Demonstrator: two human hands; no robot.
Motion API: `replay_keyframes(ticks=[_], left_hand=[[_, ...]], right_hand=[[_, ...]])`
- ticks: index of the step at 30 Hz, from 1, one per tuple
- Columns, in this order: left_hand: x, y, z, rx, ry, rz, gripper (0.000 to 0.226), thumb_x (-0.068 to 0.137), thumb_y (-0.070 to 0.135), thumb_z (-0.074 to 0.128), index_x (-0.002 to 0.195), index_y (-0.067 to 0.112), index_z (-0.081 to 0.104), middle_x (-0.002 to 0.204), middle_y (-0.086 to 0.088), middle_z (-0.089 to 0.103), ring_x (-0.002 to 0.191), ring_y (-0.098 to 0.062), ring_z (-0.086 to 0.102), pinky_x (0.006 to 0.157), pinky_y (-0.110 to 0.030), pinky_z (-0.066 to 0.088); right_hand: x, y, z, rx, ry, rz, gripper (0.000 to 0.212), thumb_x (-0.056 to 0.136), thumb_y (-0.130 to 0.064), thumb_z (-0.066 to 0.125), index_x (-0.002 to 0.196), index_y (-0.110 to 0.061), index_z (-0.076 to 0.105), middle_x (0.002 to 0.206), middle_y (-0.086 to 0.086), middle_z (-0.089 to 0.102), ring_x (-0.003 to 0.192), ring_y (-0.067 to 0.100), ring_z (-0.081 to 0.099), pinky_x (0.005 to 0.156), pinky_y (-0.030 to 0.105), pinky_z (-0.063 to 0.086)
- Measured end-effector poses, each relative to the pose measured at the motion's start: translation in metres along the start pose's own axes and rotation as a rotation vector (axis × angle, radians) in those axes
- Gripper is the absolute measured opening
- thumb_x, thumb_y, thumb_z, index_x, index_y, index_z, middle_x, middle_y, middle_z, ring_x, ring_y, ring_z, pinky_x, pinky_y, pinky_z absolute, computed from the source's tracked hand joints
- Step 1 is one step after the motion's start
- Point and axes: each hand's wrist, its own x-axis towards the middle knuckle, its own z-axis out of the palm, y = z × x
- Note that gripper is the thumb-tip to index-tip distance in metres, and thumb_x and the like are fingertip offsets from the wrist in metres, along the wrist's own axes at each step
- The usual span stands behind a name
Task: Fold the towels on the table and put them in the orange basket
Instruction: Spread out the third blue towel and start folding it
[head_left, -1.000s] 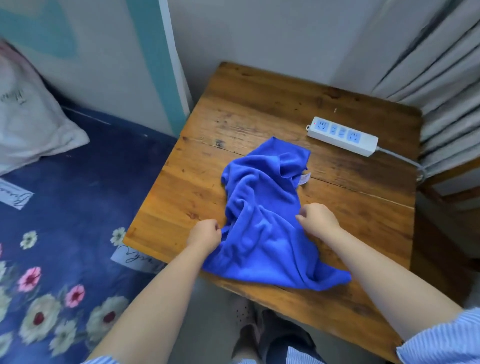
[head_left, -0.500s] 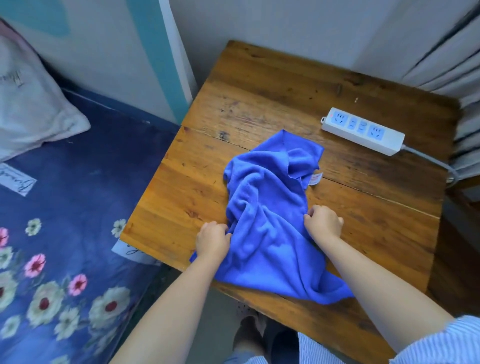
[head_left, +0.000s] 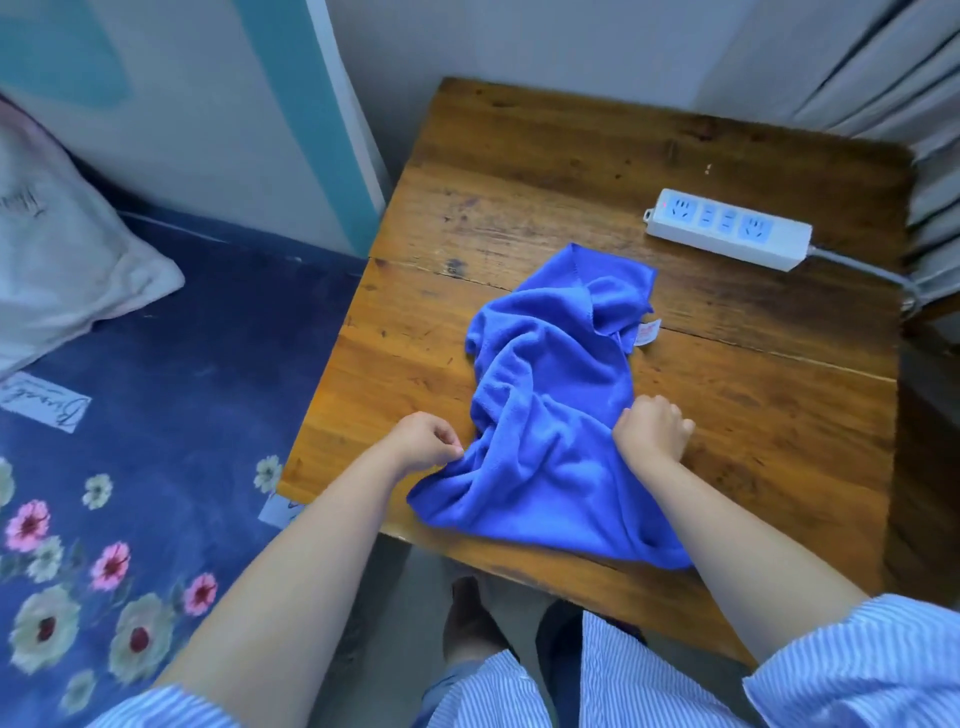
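Left hand (head_left: 423, 441) has slid leftward; both hands' fingers (head_left: 655, 415) pinch the crumpled blue towel (head_left: 550, 415).

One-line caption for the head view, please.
Both hands, left and right, grip a crumpled blue towel on a wooden table beside a power strip.

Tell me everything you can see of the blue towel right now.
The blue towel is soft, fleecy cloth, crumpled and unfolded, lying on the wooden table near its front edge. A small white tag sticks out on its right. The left hand pinches its left side; the right hand grips its right side.
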Motion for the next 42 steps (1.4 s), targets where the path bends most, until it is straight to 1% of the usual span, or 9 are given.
replay_keyframes(ticks=[4, 9, 14, 17, 24, 28, 36, 40, 42], left_hand=[[0.002, -0.005, 0.0, 0.052, 0.014, 0.002, 0.029, 0.087, 0.01, 0.054, 0.059, 0.016, 0.054, 0.063, -0.002, 0.056, 0.079, -0.021, 0.053, 0.059, -0.023, 0.037], [0.009, -0.01, 0.011, 0.093, 0.009, 0.042, 0.027, 0.09, 0.023, 0.058, 0.105, 0.003, 0.068, 0.113, -0.015, 0.067, 0.109, -0.026, 0.06, 0.085, -0.027, 0.045], [0.014, -0.017, 0.022, 0.024, 0.048, 0.03, 0.02, 0.089, 0.014, 0.056, 0.076, 0.006, 0.069, 0.102, -0.017, 0.07, 0.099, -0.027, 0.062, 0.077, -0.027, 0.044], [0.017, -0.029, 0.02, -0.03, 0.021, 0.037, 0.036, 0.089, 0.017, 0.057, 0.053, 0.017, 0.052, 0.069, -0.01, 0.064, 0.08, -0.02, 0.055, 0.063, -0.024, 0.037], [0.011, -0.021, 0.034, -0.146, 0.082, 0.098, 0.034, 0.088, 0.014, 0.057, 0.055, 0.016, 0.051, 0.068, -0.007, 0.056, 0.076, -0.018, 0.048, 0.068, -0.022, 0.035], [0.007, -0.009, 0.004, -0.399, 0.268, 0.234, 0.011, 0.09, 0.008, 0.055, 0.085, 0.006, 0.065, 0.079, -0.006, 0.058, 0.077, -0.014, 0.048, 0.063, -0.02, 0.034], [-0.011, 0.028, -0.101, -0.928, 0.503, 0.388, 0.028, 0.093, 0.009, 0.05, 0.067, 0.019, 0.053, 0.068, 0.004, 0.05, 0.061, -0.007, 0.045, 0.061, -0.018, 0.038], [-0.002, 0.006, -0.107, -0.72, 0.446, 0.246, 0.036, 0.09, 0.006, 0.049, 0.057, 0.014, 0.039, 0.056, -0.005, 0.034, 0.049, -0.017, 0.029, 0.047, -0.024, 0.023], [0.006, -0.009, -0.098, -0.541, 0.358, 0.1, 0.035, 0.079, 0.008, 0.056, 0.053, 0.011, 0.034, 0.053, -0.008, 0.029, 0.049, -0.022, 0.026, 0.048, -0.025, 0.016]], right_hand=[[-0.009, 0.006, -0.001, -0.008, 0.037, 0.059, 0.028, 0.092, -0.01, 0.04, 0.11, 0.001, 0.057, 0.12, 0.018, 0.056, 0.116, 0.034, 0.047, 0.096, 0.039, 0.033], [-0.019, -0.004, 0.001, 0.079, 0.083, 0.144, 0.026, 0.088, -0.012, 0.046, 0.108, 0.001, 0.056, 0.118, 0.019, 0.058, 0.115, 0.034, 0.049, 0.095, 0.039, 0.034], [-0.016, -0.009, 0.004, 0.11, 0.002, 0.232, 0.025, 0.092, -0.023, 0.05, 0.106, -0.006, 0.061, 0.115, 0.016, 0.062, 0.116, 0.031, 0.05, 0.098, 0.037, 0.031], [-0.015, -0.011, 0.003, 0.178, 0.009, 0.252, 0.021, 0.091, -0.018, 0.048, 0.099, -0.01, 0.066, 0.111, 0.014, 0.064, 0.113, 0.031, 0.051, 0.098, 0.037, 0.03], [-0.045, 0.001, -0.016, 0.419, 0.154, 0.161, 0.019, 0.089, -0.017, 0.051, 0.095, -0.007, 0.066, 0.106, 0.014, 0.065, 0.109, 0.034, 0.051, 0.093, 0.038, 0.035], [-0.054, 0.004, -0.042, 0.707, 0.333, 0.183, 0.018, 0.087, -0.013, 0.054, 0.095, -0.001, 0.065, 0.092, 0.015, 0.064, 0.095, 0.032, 0.057, 0.082, 0.035, 0.04], [-0.064, -0.009, -0.129, 1.008, 0.715, 0.106, 0.018, 0.089, -0.012, 0.051, 0.098, -0.001, 0.062, 0.086, 0.005, 0.054, 0.082, 0.016, 0.049, 0.072, 0.022, 0.037], [-0.071, 0.012, -0.107, 1.117, 0.602, 0.251, 0.007, 0.09, -0.01, 0.049, 0.088, -0.009, 0.057, 0.078, 0.003, 0.051, 0.08, 0.016, 0.046, 0.054, 0.008, 0.037], [-0.073, 0.02, -0.08, 1.123, 0.497, 0.298, 0.024, 0.088, -0.005, 0.051, 0.065, -0.013, 0.049, 0.064, -0.001, 0.043, 0.066, 0.017, 0.041, 0.045, 0.006, 0.032]])
